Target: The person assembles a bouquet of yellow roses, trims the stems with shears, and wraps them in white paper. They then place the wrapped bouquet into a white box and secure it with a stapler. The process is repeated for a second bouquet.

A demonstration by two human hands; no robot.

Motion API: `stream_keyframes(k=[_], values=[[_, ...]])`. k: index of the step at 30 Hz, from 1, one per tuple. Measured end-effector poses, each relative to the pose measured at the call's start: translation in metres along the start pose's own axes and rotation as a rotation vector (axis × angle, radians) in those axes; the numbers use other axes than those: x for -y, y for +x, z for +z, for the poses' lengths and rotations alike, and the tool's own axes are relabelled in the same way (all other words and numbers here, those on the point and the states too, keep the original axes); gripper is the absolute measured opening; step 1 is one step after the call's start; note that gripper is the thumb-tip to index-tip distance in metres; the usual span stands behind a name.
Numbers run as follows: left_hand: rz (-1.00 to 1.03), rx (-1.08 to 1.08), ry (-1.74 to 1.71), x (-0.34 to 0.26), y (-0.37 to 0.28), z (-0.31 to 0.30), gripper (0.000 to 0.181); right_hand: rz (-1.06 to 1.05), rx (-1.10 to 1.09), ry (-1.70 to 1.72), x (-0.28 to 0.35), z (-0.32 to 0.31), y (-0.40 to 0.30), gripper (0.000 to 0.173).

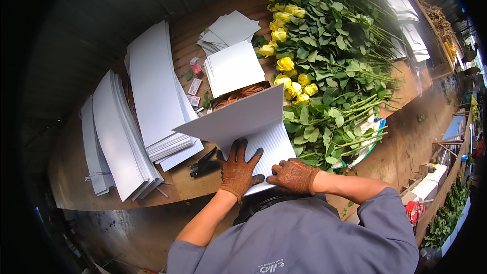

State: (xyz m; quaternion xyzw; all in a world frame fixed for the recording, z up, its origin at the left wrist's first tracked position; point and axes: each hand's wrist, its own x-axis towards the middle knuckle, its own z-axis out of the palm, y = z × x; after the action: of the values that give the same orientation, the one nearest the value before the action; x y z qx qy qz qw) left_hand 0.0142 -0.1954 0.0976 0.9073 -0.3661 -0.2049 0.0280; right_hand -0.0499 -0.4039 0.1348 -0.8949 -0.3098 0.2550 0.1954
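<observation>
Before me lies a folded sheet of white corrugated cardboard (272,137), its far flap raised at an angle. My left hand (239,169), in a brown and black work glove, rests on its ribbed surface with fingers spread. At the sheet's near edge is my right hand (293,176), gloved alike, with fingers bent; whether it grips the edge cannot be told. A black stapler (205,164) lies just left of my left hand. Yellow roses (285,64) with long leafy stems are heaped to the right of the sheet, blooms facing left.
Stacks of long white cardboard sheets (152,83) stand at the left of the wooden table (182,179). Smaller white sheets (234,68) lie beyond the folded one, near a box of orange rubber bands (239,96) and small boxes (194,86). More white sheets (414,42) are at upper right.
</observation>
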Motion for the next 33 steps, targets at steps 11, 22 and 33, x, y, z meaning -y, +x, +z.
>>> stream_keyframes(k=[11,22,33], values=[[-0.087,0.118,0.007,-0.001,0.006,-0.014,0.091,0.928,-0.079,-0.252,-0.313,-0.107,0.006,0.057],[-0.036,0.060,-0.061,0.004,0.004,0.001,0.095,0.595,-0.271,-0.218,-0.316,-0.116,-0.070,0.038],[-0.020,0.058,-0.035,0.004,0.003,-0.001,0.093,0.733,-0.028,-0.067,-0.282,-0.153,0.026,0.049]])
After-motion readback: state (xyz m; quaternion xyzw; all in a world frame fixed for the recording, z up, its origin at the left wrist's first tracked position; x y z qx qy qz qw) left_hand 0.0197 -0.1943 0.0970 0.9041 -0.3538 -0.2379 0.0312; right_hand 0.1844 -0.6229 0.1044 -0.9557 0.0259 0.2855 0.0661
